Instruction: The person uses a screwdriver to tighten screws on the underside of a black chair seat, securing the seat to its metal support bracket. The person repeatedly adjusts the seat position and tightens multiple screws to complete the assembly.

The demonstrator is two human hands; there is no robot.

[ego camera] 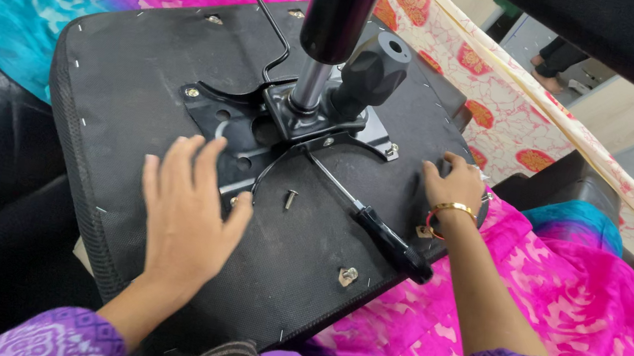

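One head-worn camera looked steeply down and forward — close over the upturned chair seat [246, 192], which filled the frame's centre; the gas cylinder [341, 10] rose toward the lens at top, forearms entering from the bottom edge.

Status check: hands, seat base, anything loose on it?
Left hand flat on upturned seat base, empty. Right hand grips the base's right edge. Screwdriver and loose screw lie on the base between them.
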